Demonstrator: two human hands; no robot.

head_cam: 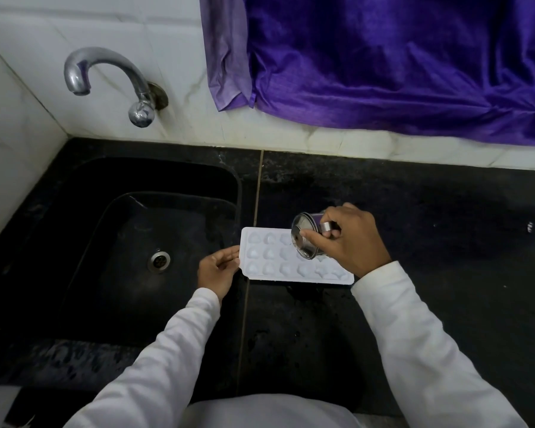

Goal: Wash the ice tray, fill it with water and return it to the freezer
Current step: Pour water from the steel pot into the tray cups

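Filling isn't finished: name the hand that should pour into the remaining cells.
Right. The right hand already holds the steel cup tipped over the tray; the left hand only steadies the tray's end.

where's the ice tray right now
In the head view the white ice tray lies flat on the black counter, just right of the sink. The left hand holds its left end.
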